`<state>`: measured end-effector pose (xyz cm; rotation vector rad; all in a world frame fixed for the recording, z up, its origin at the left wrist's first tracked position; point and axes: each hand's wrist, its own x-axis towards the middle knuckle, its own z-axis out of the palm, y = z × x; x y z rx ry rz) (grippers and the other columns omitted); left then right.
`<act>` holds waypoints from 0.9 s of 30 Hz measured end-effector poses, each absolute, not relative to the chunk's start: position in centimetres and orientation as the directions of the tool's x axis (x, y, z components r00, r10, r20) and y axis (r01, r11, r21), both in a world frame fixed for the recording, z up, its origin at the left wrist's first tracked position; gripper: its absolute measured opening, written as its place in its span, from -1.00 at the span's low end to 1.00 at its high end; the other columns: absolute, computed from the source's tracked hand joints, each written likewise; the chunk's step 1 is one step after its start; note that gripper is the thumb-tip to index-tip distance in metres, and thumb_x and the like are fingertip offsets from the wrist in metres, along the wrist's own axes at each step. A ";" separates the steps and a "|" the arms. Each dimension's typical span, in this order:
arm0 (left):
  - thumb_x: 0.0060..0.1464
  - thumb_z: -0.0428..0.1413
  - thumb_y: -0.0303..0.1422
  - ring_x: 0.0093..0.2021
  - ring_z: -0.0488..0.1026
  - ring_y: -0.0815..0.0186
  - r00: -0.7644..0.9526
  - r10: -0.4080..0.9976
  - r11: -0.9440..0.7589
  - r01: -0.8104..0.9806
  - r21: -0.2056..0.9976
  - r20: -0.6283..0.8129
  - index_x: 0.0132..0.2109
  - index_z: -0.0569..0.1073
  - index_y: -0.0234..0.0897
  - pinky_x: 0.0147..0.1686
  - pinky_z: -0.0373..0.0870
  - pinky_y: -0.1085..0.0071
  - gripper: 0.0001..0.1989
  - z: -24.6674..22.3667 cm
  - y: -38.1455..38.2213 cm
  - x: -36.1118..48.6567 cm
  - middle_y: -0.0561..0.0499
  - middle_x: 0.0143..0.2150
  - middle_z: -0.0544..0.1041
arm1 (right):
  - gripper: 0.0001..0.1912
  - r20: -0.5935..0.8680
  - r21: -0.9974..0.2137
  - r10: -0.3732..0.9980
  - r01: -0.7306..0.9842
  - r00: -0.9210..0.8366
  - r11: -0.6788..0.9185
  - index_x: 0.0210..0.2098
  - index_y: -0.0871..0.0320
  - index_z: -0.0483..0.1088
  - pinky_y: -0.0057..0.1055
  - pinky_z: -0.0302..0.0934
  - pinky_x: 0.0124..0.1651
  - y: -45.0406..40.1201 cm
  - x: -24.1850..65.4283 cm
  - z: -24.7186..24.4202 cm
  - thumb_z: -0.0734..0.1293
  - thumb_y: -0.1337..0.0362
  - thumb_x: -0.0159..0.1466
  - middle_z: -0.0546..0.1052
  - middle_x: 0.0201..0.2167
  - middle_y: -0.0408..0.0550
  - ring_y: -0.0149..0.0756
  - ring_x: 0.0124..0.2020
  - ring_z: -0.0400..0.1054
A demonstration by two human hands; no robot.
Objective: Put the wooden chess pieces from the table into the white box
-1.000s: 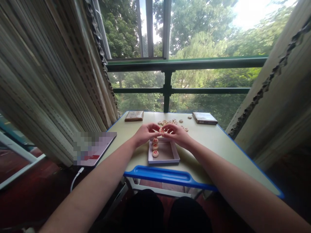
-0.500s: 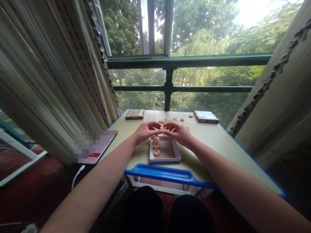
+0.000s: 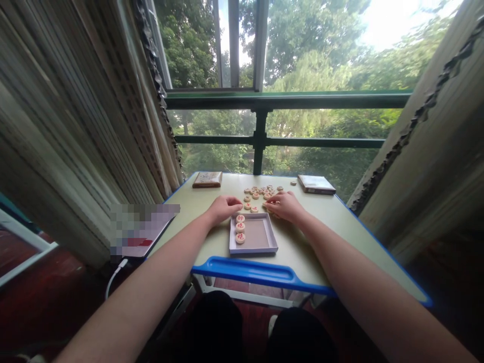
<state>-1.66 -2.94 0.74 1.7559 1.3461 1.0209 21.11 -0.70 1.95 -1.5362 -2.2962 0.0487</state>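
Note:
A shallow lidless box (image 3: 273, 247) holds three round Chinese chess pieces with red characters, lined up along its left side; the middle piece (image 3: 240, 228) touches its neighbours. My left hand (image 3: 224, 209) is by the box's far left corner, thumb and fingertips drawn together; whatever may be between them is hidden. Beyond the box's far right corner, my right hand (image 3: 286, 205) has its fingertips closed on a pale chess piece (image 3: 265, 204), partly covered by the fingers. Two red-marked pieces, one of them a chess piece (image 3: 254, 209), lie just past the box's far edge.
Several more chess pieces (image 3: 256, 196) are scattered behind the hands. A brown box (image 3: 207, 179) stands at the table's far left, another flat box (image 3: 316, 184) at the far right. A laptop (image 3: 161, 229) with a white cable is left of the table (image 3: 340, 242), which has a blue edge.
My hands were together over the box's far edge at a chess piece; now they are apart, the left at the far left corner, the right at a piece on the table.

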 end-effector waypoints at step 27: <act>-0.05 0.07 -0.17 -0.12 0.36 0.17 0.268 0.838 -0.530 0.612 0.587 0.476 -0.42 0.55 -0.26 -0.06 0.25 0.27 -0.73 0.1 5.9 0.4 -0.08 -0.23 0.52 | -0.69 0.347 -0.269 0.820 0.790 -0.455 0.552 -0.16 0.10 0.45 -0.25 0.04 0.09 1.0 21.8 0.7 0.13 0.15 0.28 0.49 -0.08 -0.04 -0.22 0.00 0.26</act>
